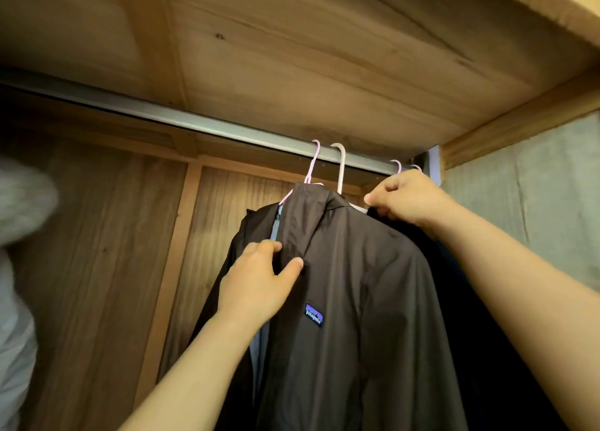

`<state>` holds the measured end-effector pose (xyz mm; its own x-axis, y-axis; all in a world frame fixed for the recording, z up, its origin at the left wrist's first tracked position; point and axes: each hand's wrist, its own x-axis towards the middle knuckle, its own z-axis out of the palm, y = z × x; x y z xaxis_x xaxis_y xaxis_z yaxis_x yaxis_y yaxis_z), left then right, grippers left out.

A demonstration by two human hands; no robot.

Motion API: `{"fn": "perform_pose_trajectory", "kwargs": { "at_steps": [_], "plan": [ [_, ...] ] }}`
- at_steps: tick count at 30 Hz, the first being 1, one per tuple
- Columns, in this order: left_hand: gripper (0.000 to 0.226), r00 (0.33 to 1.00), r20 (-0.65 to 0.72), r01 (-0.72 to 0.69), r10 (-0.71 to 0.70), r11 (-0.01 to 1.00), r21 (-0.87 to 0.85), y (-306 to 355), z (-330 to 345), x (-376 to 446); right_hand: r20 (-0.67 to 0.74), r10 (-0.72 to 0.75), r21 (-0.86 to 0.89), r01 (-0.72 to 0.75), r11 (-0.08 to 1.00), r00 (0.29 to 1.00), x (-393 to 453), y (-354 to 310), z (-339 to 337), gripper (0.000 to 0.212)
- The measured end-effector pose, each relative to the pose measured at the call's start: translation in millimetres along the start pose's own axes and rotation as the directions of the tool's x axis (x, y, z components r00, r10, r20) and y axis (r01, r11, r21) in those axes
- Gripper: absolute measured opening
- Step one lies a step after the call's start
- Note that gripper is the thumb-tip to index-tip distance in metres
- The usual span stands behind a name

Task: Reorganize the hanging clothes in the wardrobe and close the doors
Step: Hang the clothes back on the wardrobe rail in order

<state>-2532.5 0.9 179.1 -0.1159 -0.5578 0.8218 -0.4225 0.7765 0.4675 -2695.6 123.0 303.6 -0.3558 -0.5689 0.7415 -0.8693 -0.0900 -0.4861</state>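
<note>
Under the metal rail (pixel 181 119), a dark jacket (pixel 357 301) hangs on a pink hanger (pixel 312 164). Left hand (pixel 259 281) pinches its front edge; right hand (pixel 409 197), just below the rail, grips dark clothing (pixel 454 268) beside it.

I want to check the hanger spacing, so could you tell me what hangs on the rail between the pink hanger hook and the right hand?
In the head view, one white hanger hook hangs on the metal rail between the pink hanger hook and the right hand.

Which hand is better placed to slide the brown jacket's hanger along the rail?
Probably the left hand: it already pinches the brown jacket under its pink hanger. The right hand grips darker clothing behind.
</note>
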Motion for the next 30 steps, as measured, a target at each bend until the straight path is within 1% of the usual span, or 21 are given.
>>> {"fn": "perform_pose_trajectory", "kwargs": {
  "at_steps": [1,2,6,9,11,13,17,22,26,28,30],
  "plan": [
    [0.053,1.0,-0.018,-0.02,0.02,1.0,0.002,6.2,-1.0,6.0,-0.054,-0.051,-0.024,0.05,0.998,0.997,0.1,5.4,0.1,0.02],
    [0.053,0.999,-0.037,-0.038,0.038,0.999,0.001,12.2,-2.7,11.3,-0.069,-0.072,-0.035,0.069,0.997,0.995,-0.6,9.4,1.3,0.019],
    [0.057,0.986,-0.089,-0.14,0.14,0.99,0.009,36.3,-9.0,29.1,-0.022,-0.021,-0.064,0.019,0.998,1.0,-1.8,19.3,1.3,0.03],
    [0.059,0.97,-0.083,-0.224,0.228,0.973,0.053,51.1,-10.7,37.4,-0.039,-0.002,-0.123,-0.003,0.992,0.999,-2.3,18.2,-2.3,0.027],
    [0.058,0.964,-0.069,-0.251,0.256,0.965,0.075,57.9,-11.0,40.3,-0.046,0.0,-0.139,-0.006,0.99,0.999,-1.4,17.8,-0.8,0.023],
    [0.057,0.963,-0.063,-0.256,0.263,0.962,0.097,61.7,-11.7,41.2,-0.073,-0.009,-0.166,-0.003,0.986,0.997,2.2,18.7,3.7,0.021],
    [0.058,0.96,-0.064,-0.264,0.272,0.959,0.105,61.3,-11.0,40.2,-0.128,-0.018,-0.287,-0.02,0.958,0.992,8.9,23.8,11.8,0.017],
    [0.06,0.964,-0.037,-0.256,0.262,0.959,0.122,57.4,-7.3,39.0,-0.169,0.047,-0.298,-0.097,0.95,0.985,9.3,41.0,5.0,0.016],
    [0.062,0.966,-0.013,-0.256,0.258,0.962,0.096,56.5,-2.1,39.0,-0.147,0.05,-0.342,-0.098,0.934,0.988,5.8,46.2,-0.6,0.021],
    [0.061,0.966,-0.004,-0.257,0.258,0.963,0.086,55.2,0.6,38.5,-0.135,0.056,-0.36,-0.101,0.927,0.989,3.0,41.8,-6.0,0.027],
    [0.061,0.967,0.001,-0.255,0.255,0.964,0.08,53.7,3.1,38.4,-0.163,0.014,-0.35,-0.071,0.934,0.986,1.4,32.5,-12.9,0.033]
  ]
}}
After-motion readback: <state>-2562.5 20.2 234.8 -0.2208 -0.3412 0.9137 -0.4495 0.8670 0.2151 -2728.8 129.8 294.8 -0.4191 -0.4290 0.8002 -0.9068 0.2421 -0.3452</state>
